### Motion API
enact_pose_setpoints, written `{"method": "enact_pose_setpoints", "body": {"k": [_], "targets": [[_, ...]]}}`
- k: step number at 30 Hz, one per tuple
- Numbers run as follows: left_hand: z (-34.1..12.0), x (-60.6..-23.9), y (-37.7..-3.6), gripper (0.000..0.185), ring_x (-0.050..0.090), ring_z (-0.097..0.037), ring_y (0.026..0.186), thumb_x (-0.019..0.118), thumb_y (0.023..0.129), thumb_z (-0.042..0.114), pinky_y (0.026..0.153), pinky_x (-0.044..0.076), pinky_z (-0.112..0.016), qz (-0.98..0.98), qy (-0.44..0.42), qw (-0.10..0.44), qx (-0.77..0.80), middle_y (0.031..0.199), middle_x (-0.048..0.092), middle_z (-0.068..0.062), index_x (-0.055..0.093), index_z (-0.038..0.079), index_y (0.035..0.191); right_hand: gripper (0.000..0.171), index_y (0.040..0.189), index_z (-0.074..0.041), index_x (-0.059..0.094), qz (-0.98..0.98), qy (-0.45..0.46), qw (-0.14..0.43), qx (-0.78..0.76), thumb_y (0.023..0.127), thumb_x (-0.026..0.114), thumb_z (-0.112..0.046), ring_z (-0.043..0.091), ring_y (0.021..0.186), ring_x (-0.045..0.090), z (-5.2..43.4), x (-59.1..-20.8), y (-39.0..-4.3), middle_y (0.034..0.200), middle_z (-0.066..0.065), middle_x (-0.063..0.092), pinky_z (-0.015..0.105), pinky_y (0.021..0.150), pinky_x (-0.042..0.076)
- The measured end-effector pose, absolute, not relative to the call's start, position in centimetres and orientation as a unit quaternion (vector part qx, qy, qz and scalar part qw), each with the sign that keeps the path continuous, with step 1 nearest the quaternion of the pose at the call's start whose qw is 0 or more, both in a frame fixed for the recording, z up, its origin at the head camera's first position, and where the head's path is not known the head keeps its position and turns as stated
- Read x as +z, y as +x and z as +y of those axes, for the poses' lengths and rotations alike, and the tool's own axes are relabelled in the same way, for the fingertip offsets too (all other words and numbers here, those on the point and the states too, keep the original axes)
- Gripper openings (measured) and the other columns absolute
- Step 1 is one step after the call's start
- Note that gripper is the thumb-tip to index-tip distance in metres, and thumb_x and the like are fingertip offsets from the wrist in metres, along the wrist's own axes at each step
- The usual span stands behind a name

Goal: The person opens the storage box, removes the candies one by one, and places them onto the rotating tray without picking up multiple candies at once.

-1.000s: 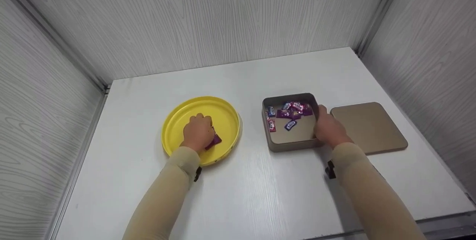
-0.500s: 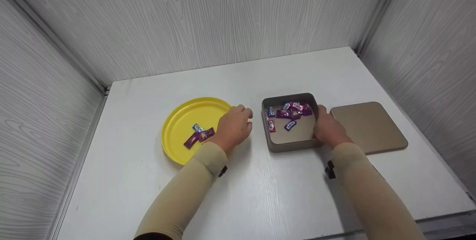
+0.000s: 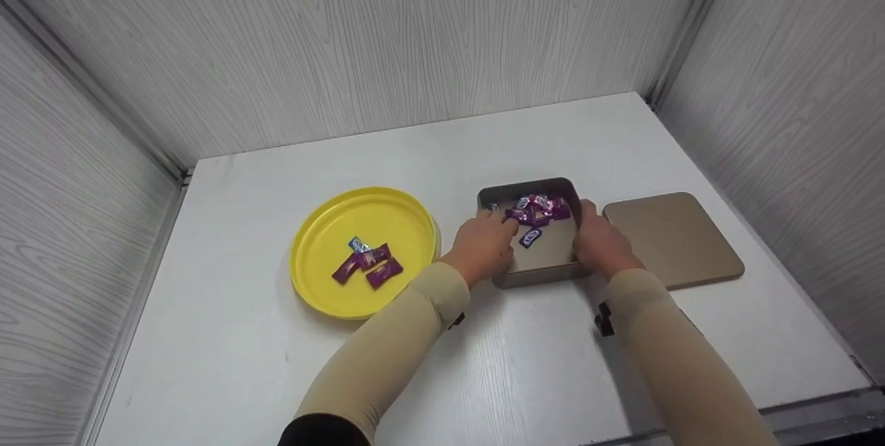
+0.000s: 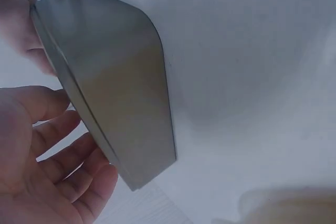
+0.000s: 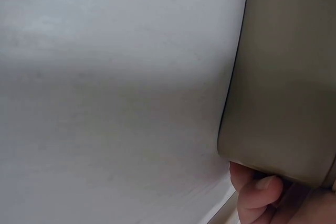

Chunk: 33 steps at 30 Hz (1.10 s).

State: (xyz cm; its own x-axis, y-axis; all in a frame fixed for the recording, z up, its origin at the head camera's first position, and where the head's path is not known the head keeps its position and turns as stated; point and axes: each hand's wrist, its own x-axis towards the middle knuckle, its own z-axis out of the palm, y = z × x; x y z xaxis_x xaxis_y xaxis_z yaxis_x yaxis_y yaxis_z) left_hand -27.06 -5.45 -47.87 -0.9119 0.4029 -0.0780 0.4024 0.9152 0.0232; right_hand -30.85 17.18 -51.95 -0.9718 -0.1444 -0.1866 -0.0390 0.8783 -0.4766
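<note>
Tin betw. hands: left hand inside, right hand gripping wall.

A second ago the left hand lay in the yellow plate, covering a purple sweet. It has since crossed to the metal tin, fingers reaching among the wrapped sweets inside. Four sweets now lie uncovered on the plate.

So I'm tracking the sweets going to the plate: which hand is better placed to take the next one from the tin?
Probably the left hand: it reaches into the tin beside the sweets, while the right hand holds the tin's side.
</note>
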Motion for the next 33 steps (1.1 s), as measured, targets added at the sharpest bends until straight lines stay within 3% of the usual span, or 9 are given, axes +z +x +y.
{"method": "enact_pose_setpoints", "body": {"k": [7, 16, 24, 33], "targets": [[-4.5, -49.2, -27.8, 0.037, 0.055, -0.028, 0.118, 0.054, 0.101, 0.024, 0.093, 0.051, -0.043, 0.981, 0.185, 0.050, -0.036, 0.135, 0.060, -0.010, 0.061, 0.013, 0.136, 0.062, 0.155, -0.002, 0.020, 0.963, -0.047, 0.109, -0.243, 0.097, 0.043, -0.003, 0.039, 0.097, 0.060, 17.1, -52.1, -30.8, 0.127, 0.030, 0.059, 0.058, 0.087, 0.049], [-3.7, -50.3, -28.4, 0.036, 0.057, -0.029, 0.118, 0.052, 0.101, 0.021, 0.094, 0.050, -0.045, 0.981, 0.170, 0.064, -0.066, 0.134, 0.062, -0.012, 0.065, 0.012, 0.133, 0.065, 0.156, -0.004, 0.018, 0.962, -0.042, 0.122, -0.242, 0.097, 0.043, -0.005, 0.039, 0.101, 0.059, 17.3, -52.1, -31.0, 0.135, 0.028, 0.055, 0.057, 0.087, 0.048], [-3.5, -50.6, -28.8, 0.033, 0.061, -0.026, 0.108, 0.052, 0.099, 0.020, 0.090, 0.052, -0.044, 0.977, 0.168, 0.096, -0.092, 0.120, 0.070, -0.009, 0.070, 0.012, 0.126, 0.064, 0.156, -0.003, 0.017, 0.962, -0.042, 0.119, -0.243, 0.097, 0.040, -0.005, 0.039, 0.103, 0.058, 17.2, -52.2, -31.0, 0.137, 0.029, 0.053, 0.060, 0.091, 0.046], [-3.6, -50.0, -28.7, 0.028, 0.065, -0.025, 0.097, 0.053, 0.101, 0.019, 0.082, 0.056, -0.041, 0.978, 0.163, 0.094, -0.087, 0.107, 0.072, -0.007, 0.074, 0.012, 0.117, 0.061, 0.157, -0.001, 0.016, 0.961, -0.042, 0.118, -0.245, 0.100, 0.037, -0.007, 0.042, 0.111, 0.058, 16.8, -52.0, -31.2, 0.141, 0.031, 0.051, 0.062, 0.094, 0.046]]}}
